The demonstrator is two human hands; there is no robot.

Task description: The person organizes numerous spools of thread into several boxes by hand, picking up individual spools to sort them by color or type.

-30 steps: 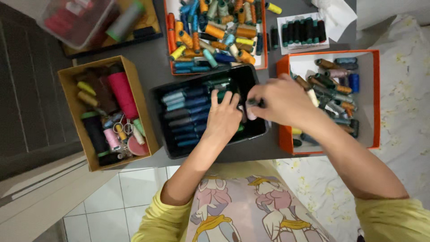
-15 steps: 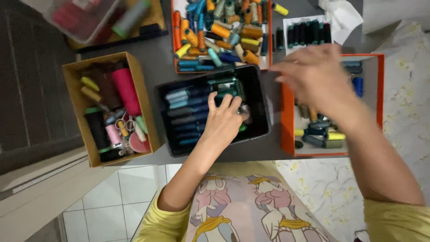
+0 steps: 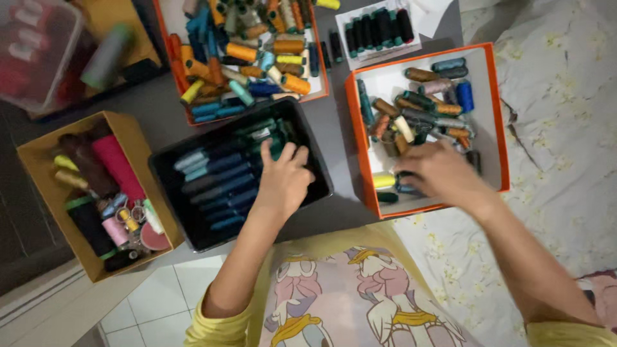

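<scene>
My left hand [image 3: 283, 177] rests with fingers spread inside a black tray [image 3: 168, 168], on rows of blue and dark teal thread spools [image 3: 212, 180]. My right hand [image 3: 437, 175] reaches into an orange-rimmed box [image 3: 498, 122] of mixed thread spools [image 3: 418, 109] at the right. Its fingers curl down among spools at the box's near side; whether they grip one is hidden by the hand.
Another orange-rimmed tray [image 3: 250, 51] with many coloured spools lies at the back. A brown cardboard box [image 3: 38, 148] with large spools and sewing bits stands left. A small white box of dark spools [image 3: 379, 29] sits back right. Patterned cloth [image 3: 565, 160] lies right.
My right hand left the black tray, swung right above the orange box, and now dips into its near side. The left hand stayed in the black tray.
</scene>
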